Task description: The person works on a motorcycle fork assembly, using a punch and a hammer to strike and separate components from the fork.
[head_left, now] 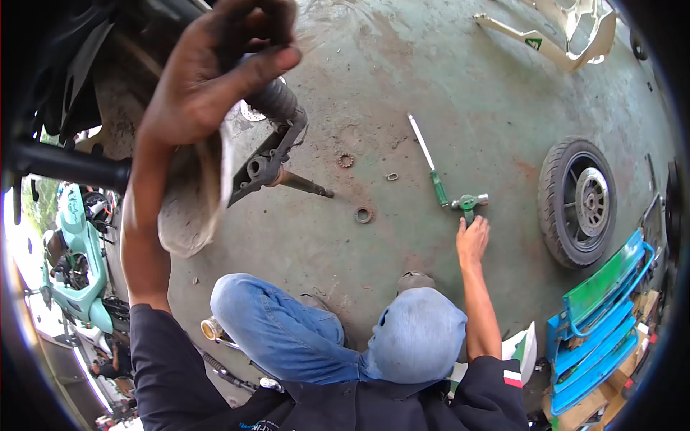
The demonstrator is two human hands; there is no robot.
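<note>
My left hand point(215, 75) is raised at the upper left, in front of the dark vehicle parts, its fingers curled; what they hold, if anything, is hidden. Below it a metal fork stem point(305, 184) points over the floor. At the right, my right hand point(472, 241) has its fingers on the handle of a hammer point(468, 203) lying on the floor. A screwdriver with a green handle point(438, 188) lies just left of the hammer head. Two ring-shaped parts point(346, 161) point(364, 215) and a small metal piece point(392, 176) rest between the stem and the tools.
A wheel with a tyre point(557, 205) lies at the right, above a blue and green metal rack point(600, 316). A cream body panel point(575, 61) is at the top right. At the far left stands a turquoise scooter point(75, 251). A person is partly visible at the lower left.
</note>
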